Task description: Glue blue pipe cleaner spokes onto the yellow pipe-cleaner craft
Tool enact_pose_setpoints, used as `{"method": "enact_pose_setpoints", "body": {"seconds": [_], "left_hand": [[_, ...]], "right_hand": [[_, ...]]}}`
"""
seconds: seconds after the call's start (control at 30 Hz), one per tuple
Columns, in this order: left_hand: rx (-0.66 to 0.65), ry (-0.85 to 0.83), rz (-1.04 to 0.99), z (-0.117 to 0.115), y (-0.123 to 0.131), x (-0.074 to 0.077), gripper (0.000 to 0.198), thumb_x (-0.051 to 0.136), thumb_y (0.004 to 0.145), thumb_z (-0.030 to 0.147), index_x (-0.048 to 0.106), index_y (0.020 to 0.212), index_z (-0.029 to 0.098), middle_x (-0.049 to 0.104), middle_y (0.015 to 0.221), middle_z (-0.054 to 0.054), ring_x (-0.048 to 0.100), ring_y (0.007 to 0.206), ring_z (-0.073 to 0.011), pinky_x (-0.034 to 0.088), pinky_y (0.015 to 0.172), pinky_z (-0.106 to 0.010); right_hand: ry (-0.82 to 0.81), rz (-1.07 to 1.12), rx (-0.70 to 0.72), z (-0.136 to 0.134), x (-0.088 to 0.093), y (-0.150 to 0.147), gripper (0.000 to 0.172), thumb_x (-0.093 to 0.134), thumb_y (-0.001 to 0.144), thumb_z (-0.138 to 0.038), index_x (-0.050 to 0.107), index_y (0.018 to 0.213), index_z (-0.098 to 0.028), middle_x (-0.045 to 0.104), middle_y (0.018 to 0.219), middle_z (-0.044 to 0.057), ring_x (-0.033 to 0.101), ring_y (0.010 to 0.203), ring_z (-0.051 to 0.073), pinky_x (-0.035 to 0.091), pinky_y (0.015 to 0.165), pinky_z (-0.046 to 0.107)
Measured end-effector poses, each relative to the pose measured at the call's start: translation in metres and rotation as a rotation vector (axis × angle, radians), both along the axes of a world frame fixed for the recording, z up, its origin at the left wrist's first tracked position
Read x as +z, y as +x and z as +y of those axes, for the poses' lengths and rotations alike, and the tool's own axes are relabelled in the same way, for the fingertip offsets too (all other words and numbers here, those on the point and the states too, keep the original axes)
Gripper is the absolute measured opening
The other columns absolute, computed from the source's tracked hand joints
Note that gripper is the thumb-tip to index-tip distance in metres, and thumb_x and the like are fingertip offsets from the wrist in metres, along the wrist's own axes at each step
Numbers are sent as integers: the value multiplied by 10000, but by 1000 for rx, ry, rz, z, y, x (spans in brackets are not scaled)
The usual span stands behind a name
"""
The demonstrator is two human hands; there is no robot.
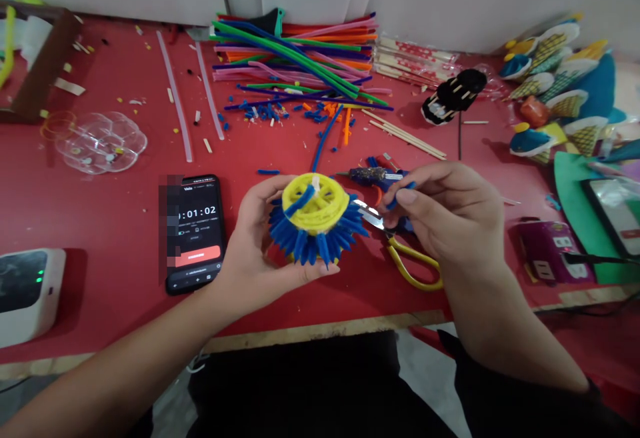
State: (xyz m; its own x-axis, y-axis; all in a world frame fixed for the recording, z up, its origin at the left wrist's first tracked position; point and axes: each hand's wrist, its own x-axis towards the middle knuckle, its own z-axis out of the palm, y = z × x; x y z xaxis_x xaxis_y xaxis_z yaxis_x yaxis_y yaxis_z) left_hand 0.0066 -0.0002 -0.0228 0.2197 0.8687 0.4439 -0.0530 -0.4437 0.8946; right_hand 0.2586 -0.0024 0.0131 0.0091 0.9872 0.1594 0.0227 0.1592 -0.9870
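My left hand [260, 245] is wrapped round a yellow and blue pipe-cleaner craft [316, 215]. Its round yellow top looks like a spoked wheel, and short blue pieces stick out in a ring below. One blue piece [300, 202] lies across the yellow top, beside a small whitish bit. Between thumb and forefinger, my right hand [445, 215] pinches a short blue pipe-cleaner piece [400, 193], a little to the right of the craft. Partly hidden behind that hand are scissors with yellow handles [415, 271] and a dark blue glue gun [373, 175].
Pipe cleaners [300, 51] in many colours are piled at the back, with blue snippets [265, 110] before them. A phone [195, 238] lies left, near a clear flower-shaped tray [103, 145]. A purple power socket [550, 248] and finished-looking crafts [545, 85] stand right.
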Motion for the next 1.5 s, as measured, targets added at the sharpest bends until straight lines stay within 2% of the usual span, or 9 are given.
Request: {"method": "enact_pose_setpoints", "body": {"seconds": [0.17, 0.27, 0.37, 0.5, 0.7, 0.97, 1.1, 1.37, 1.5], "left_hand": [[-31, -60, 80, -5, -1, 6, 831, 992, 682, 402, 557, 1383, 303, 669, 1358, -101, 701, 1244, -307, 635, 1021, -453], [-13, -57, 89, -4, -2, 3, 842, 993, 672, 418, 558, 1385, 315, 672, 1348, -95, 707, 1227, -316, 640, 1001, -475], [19, -31, 60, -2, -3, -1, 865, 1000, 645, 441, 570, 1388, 336, 672, 1335, -81, 711, 1212, -320, 648, 974, -471], [7, -62, 50, -2, -3, -2, 834, 983, 684, 428, 565, 1399, 327, 680, 1332, -75, 717, 1196, -288, 643, 952, -414], [8, -59, 41, -4, 0, -2, 837, 998, 649, 432, 590, 1374, 343, 688, 1318, -72, 722, 1188, -306, 658, 924, -422], [3, -70, 89, -3, -1, 1, 798, 970, 708, 374, 552, 1384, 311, 686, 1354, -81, 716, 1209, -281, 645, 958, -394], [-7, -96, 125, -5, -1, 3, 780, 954, 744, 377, 530, 1394, 290, 680, 1345, -79, 709, 1223, -275, 639, 983, -396], [-43, -48, 139, -5, -3, 3, 877, 950, 756, 375, 475, 1494, 362, 599, 1496, -87, 645, 1350, -298, 601, 1092, -448], [-100, 3, 196, -6, -4, 6, 926, 957, 748, 403, 473, 1536, 358, 605, 1514, -97, 637, 1367, -309, 569, 1139, -459]], "right_hand": [[1, 21, 113, -4, 22, -7, 104, 815, 912, -280, 718, 949, -280, 794, 742, -29, 760, 595, 160, 652, 539, 268], [-45, 67, 217, 2, 34, -15, 115, 781, 941, -287, 668, 956, -274, 776, 712, -48, 768, 597, 151, 660, 538, 248], [-80, 76, 222, 12, 39, -22, 198, 817, 911, -347, 632, 929, -279, 759, 697, -48, 762, 593, 160, 654, 522, 264], [-42, 59, 168, 18, 31, -22, 250, 848, 877, -392, 626, 919, -285, 737, 693, -50, 746, 588, 165, 620, 499, 279], [29, 70, 74, 16, 10, -14, 200, 864, 864, -305, 669, 901, -285, 743, 695, -51, 720, 534, 144, 613, 490, 266], [-24, 185, 132, 16, -2, -15, 83, 821, 906, -290, 743, 909, -262, 764, 699, -37, 753, 555, 157, 646, 528, 261], [-3, 184, 96, 14, -8, -15, 105, 842, 888, -280, 738, 875, -264, 749, 654, -41, 721, 504, 143, 606, 464, 236], [90, 210, 136, 10, -4, -19, 37, 820, 906, -253, 791, 928, -253, 816, 831, -10, 751, 606, 135, 641, 538, 245], [122, 206, 120, 5, 1, -22, 168, 817, 901, -190, 801, 1016, -311, 832, 849, -26, 749, 615, 125, 591, 489, 216]]}}
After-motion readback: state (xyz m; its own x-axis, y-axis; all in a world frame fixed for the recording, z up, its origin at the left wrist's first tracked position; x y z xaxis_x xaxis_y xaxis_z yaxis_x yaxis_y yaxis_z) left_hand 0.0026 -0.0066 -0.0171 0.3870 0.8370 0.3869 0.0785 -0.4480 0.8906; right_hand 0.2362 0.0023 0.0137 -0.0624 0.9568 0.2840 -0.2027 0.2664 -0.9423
